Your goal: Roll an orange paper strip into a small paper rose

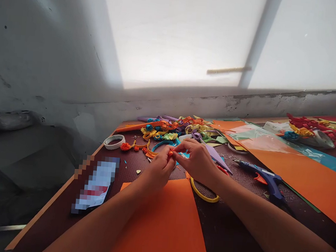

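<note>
My left hand point(158, 168) and right hand point(196, 160) meeting above the desk point(235, 234), both grips pinched on a small orange paper bit point(170, 153), orange sheet point(162, 219) just below, glue gun point(265, 179) to my right, tape roll point(114, 141) left

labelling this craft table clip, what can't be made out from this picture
Head view only:
- Orange paper piece: mostly covered by the fingertips of the left hand and right hand; its shape is unclear.
- Phone: screen blurred out.
- Scissors: only a yellow handle loop shows; the right wrist hides the rest.
- Paper pile: too small and tangled to tell pieces apart.
- Red paper shapes: cut off by the right edge.
</note>
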`<move>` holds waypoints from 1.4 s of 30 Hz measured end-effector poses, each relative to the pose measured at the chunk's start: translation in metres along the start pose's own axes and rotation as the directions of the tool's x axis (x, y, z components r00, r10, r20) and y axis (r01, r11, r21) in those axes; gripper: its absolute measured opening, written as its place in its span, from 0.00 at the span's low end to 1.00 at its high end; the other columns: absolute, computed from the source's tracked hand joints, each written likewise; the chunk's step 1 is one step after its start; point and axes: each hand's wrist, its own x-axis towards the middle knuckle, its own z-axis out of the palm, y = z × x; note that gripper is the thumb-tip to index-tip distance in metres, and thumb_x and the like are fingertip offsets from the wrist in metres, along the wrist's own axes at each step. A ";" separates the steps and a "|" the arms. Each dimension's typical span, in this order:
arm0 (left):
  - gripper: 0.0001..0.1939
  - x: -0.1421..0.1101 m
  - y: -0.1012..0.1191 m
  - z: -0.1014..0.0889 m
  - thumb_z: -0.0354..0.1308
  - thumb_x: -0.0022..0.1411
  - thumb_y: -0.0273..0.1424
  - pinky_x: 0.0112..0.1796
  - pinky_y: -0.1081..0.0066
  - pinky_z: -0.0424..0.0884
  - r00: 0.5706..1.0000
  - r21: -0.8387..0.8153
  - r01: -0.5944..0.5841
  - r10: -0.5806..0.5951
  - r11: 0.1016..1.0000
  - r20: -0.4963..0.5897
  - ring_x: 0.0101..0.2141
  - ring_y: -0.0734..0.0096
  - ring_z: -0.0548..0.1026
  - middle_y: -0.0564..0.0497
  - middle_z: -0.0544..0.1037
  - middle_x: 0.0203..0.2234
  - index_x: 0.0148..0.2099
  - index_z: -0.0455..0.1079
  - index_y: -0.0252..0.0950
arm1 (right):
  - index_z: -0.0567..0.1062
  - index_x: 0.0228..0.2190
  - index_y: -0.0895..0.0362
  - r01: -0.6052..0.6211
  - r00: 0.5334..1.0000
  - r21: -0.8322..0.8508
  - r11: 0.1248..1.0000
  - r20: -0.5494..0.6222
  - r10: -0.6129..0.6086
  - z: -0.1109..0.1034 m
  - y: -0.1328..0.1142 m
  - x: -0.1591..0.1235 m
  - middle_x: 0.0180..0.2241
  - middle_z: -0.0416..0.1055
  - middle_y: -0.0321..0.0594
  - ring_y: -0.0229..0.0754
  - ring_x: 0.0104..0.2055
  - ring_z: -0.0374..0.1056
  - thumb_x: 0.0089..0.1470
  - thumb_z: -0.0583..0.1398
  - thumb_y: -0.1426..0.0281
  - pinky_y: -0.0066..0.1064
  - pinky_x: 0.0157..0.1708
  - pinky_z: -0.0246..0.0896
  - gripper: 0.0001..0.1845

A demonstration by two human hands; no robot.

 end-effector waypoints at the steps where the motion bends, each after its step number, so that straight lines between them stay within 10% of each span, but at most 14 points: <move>1: 0.08 0.001 -0.001 0.001 0.56 0.69 0.37 0.26 0.70 0.52 1.000 -0.019 0.008 -0.008 1.000 0.006 0.23 0.73 0.56 0.60 0.62 0.20 0.43 0.68 0.38 | 0.78 0.30 0.55 0.020 1.000 -0.018 1.000 -0.006 -0.020 0.000 0.000 0.000 0.32 0.75 0.38 0.42 0.34 0.71 0.58 0.66 0.73 0.33 0.34 0.65 0.04; 17: 0.09 0.002 0.009 0.006 0.55 0.60 0.36 0.33 0.70 0.70 0.995 -0.523 0.094 -0.098 0.847 0.021 0.29 0.71 0.68 0.53 0.70 0.27 0.34 0.69 0.36 | 0.75 0.30 0.54 0.439 0.893 -0.333 0.834 0.065 -0.444 0.001 -0.002 -0.003 0.34 0.77 0.41 0.45 0.35 0.65 0.63 0.57 0.79 0.38 0.35 0.56 0.12; 25: 0.12 0.003 0.018 -0.007 0.57 0.62 0.37 0.34 0.72 0.72 0.994 -0.594 0.044 -0.096 0.803 -0.056 0.32 0.68 0.74 0.48 0.77 0.29 0.39 0.75 0.33 | 0.75 0.43 0.54 0.249 0.964 -0.013 0.968 -0.094 -0.249 -0.001 -0.002 -0.006 0.37 0.75 0.40 0.43 0.37 0.71 0.62 0.65 0.61 0.34 0.36 0.65 0.11; 42: 0.15 0.004 0.021 -0.008 0.57 0.57 0.28 0.39 0.66 0.76 0.990 -0.626 0.110 -0.142 0.772 -0.002 0.34 0.67 0.77 0.45 0.81 0.34 0.46 0.76 0.31 | 0.81 0.35 0.50 0.049 0.996 0.187 0.981 -0.077 -0.035 0.002 0.002 -0.001 0.38 0.74 0.40 0.45 0.41 0.71 0.60 0.66 0.71 0.37 0.41 0.66 0.03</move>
